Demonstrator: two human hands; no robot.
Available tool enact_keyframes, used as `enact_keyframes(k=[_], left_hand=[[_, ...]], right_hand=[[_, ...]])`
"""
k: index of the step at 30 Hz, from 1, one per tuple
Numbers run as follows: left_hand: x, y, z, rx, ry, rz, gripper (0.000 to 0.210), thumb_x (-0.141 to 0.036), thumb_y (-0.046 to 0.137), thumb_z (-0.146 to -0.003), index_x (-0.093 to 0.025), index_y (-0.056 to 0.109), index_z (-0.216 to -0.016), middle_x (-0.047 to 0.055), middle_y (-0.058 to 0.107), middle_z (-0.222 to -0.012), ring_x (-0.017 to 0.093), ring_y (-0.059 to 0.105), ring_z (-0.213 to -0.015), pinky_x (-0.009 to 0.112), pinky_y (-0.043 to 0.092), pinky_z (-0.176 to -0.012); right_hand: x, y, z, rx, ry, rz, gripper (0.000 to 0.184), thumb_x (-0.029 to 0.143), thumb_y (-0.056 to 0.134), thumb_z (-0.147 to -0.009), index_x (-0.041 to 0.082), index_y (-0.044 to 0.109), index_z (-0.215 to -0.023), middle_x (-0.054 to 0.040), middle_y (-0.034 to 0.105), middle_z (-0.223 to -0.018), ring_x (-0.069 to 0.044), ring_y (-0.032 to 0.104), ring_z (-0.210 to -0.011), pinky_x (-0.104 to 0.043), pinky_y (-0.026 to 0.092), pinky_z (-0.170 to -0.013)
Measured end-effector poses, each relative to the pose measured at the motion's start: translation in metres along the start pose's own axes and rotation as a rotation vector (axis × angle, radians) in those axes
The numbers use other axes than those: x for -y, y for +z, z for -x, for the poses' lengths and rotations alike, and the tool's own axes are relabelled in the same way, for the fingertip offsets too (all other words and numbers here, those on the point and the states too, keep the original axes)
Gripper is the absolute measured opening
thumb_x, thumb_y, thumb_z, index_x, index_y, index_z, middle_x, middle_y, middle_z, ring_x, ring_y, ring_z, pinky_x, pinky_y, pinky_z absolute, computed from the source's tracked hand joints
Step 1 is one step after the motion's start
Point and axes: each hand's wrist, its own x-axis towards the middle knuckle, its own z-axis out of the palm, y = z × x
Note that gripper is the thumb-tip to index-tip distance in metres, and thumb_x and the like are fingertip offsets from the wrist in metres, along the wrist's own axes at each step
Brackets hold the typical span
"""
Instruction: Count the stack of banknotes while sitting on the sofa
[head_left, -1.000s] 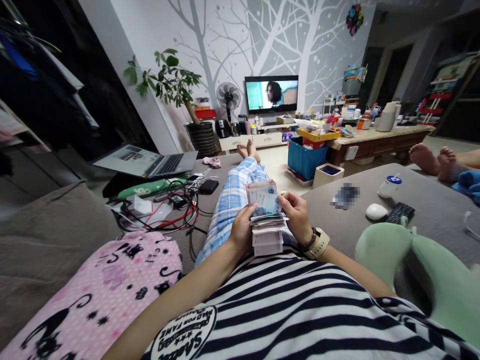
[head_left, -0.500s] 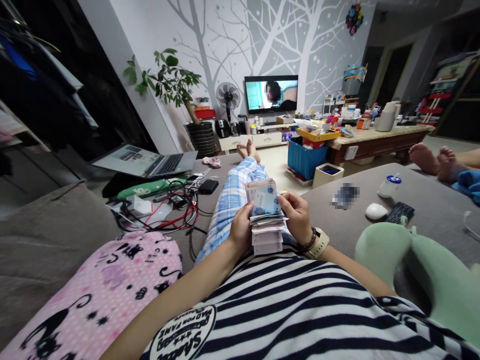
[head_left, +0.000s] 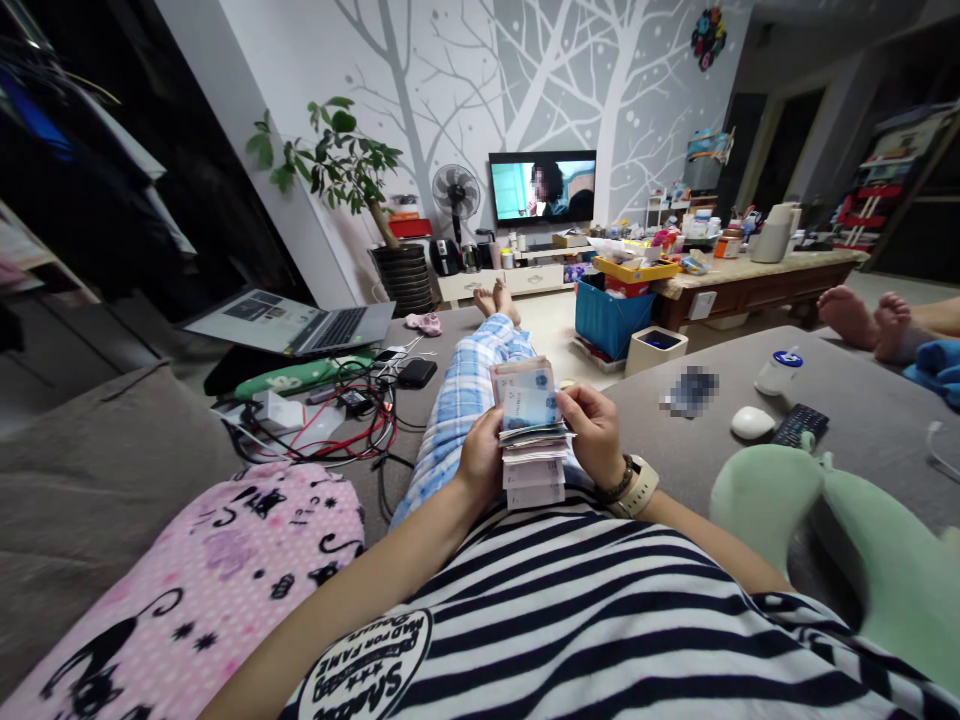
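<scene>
Banknote-like papers (head_left: 525,395): one stack, leaves overlapping and too many to count, held between the two hands above the lap, a pale blue leaf uppermost, white-edged leaves stepping down toward the striped shirt (head_left: 570,610). Hands: two. Left hand (head_left: 482,448): one, gripping the stack along its left edge, thumb on the front. Right hand (head_left: 592,425): one, pinching the upper leaf at its right edge between thumb and fingers. Right wrist: one bracelet (head_left: 622,478), one pale wristwatch (head_left: 639,488). Blue plaid trousers (head_left: 454,390): one pair, legs outstretched beyond the stack. To the left: one open laptop (head_left: 289,325), one black box (head_left: 417,374) beside a tangle of cables, one pink cat-print cushion (head_left: 225,570). To the right: one white mouse (head_left: 752,424), one blue-lidded jar (head_left: 778,375), one green neck pillow (head_left: 757,495); farther off, two feet of another person. Background: one television (head_left: 543,188), one fan (head_left: 456,192), one potted plant (head_left: 403,280).
</scene>
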Motion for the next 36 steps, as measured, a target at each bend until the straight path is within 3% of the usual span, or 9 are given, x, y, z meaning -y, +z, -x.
enact_keyframes(k=[8, 14, 22, 29, 36], left_hand=[[0.003, -0.005, -0.001, 0.026, 0.061, -0.019, 0.019, -0.036, 0.073, -0.06, -0.021, 0.063, -0.064, 0.005, 0.07, -0.066, 0.03, 0.07, -0.088, 0.034, 0.055, -0.073], [-0.001, -0.001, 0.004, 0.048, -0.008, 0.017, 0.024, -0.037, 0.077, -0.059, -0.019, 0.065, -0.068, 0.005, 0.071, -0.067, 0.031, 0.071, -0.087, 0.037, 0.055, -0.076], [-0.005, 0.004, 0.008, -0.014, 0.005, 0.031, 0.021, -0.035, 0.079, -0.059, -0.019, 0.066, -0.066, 0.006, 0.071, -0.063, 0.03, 0.071, -0.087, 0.035, 0.055, -0.077], [-0.007, 0.005, 0.012, -0.031, 0.003, 0.026, 0.017, -0.029, 0.078, -0.06, -0.017, 0.067, -0.064, 0.003, 0.069, -0.059, 0.026, 0.07, -0.078, 0.031, 0.052, -0.068], [-0.004, 0.0, 0.01, -0.01, -0.034, 0.038, 0.023, -0.027, 0.082, -0.061, -0.014, 0.067, -0.073, -0.001, 0.063, -0.06, 0.015, 0.06, -0.056, 0.026, 0.044, -0.059]], right_hand=[[0.0, 0.0, 0.0, 0.013, -0.012, -0.041, 0.034, 0.042, 0.064, -0.09, 0.02, 0.056, -0.066, 0.0045, 0.043, -0.058, -0.012, 0.037, -0.056, -0.028, 0.031, -0.056], [0.001, 0.0, 0.0, 0.026, -0.021, -0.049, 0.037, 0.047, 0.062, -0.091, 0.021, 0.055, -0.065, 0.0046, 0.043, -0.056, -0.012, 0.036, -0.054, -0.028, 0.031, -0.055], [0.002, -0.001, 0.002, 0.087, 0.004, -0.126, 0.04, 0.048, 0.058, -0.094, 0.02, 0.06, -0.066, 0.0019, 0.054, -0.059, -0.011, 0.039, -0.052, -0.028, 0.033, -0.054], [-0.002, -0.001, 0.002, 0.074, -0.012, -0.103, 0.033, 0.044, 0.065, -0.09, 0.021, 0.058, -0.068, 0.0027, 0.055, -0.058, -0.012, 0.045, -0.054, -0.027, 0.036, -0.055], [-0.003, 0.001, -0.002, -0.058, 0.009, -0.027, 0.034, 0.044, 0.073, -0.082, 0.021, 0.053, -0.068, 0.0052, 0.047, -0.06, -0.011, 0.04, -0.055, -0.026, 0.034, -0.053]])
